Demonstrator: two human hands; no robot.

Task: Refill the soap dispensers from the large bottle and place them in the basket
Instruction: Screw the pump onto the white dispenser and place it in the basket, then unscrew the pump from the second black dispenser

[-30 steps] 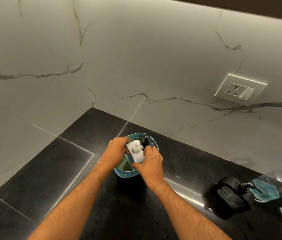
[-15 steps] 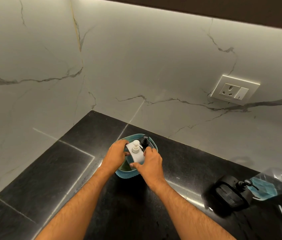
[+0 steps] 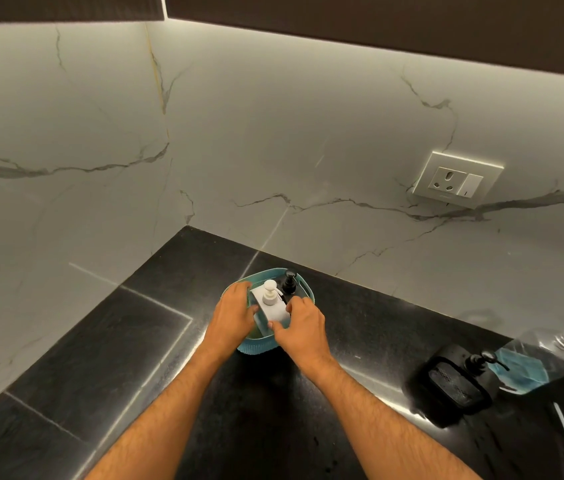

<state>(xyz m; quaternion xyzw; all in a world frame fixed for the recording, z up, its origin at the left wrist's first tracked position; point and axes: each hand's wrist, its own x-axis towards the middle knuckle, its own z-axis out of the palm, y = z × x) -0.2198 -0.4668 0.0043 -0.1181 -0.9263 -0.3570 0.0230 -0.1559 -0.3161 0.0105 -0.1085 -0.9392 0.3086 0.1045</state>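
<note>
A home kitchen or bathroom counter corner: a polished black stone countertop (image 3: 204, 427) meets a veined white marble backsplash (image 3: 273, 133), with a wall socket and switch (image 3: 457, 180) at right and a dark, underlit cabinet (image 3: 377, 22) along the top.

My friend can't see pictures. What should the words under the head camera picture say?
Two hands, left hand and right hand, hold a white soap dispenser inside a small teal basket on a black counter, with a black dispenser behind it. Another black dispenser and a large clear bottle sit at the right.
</note>
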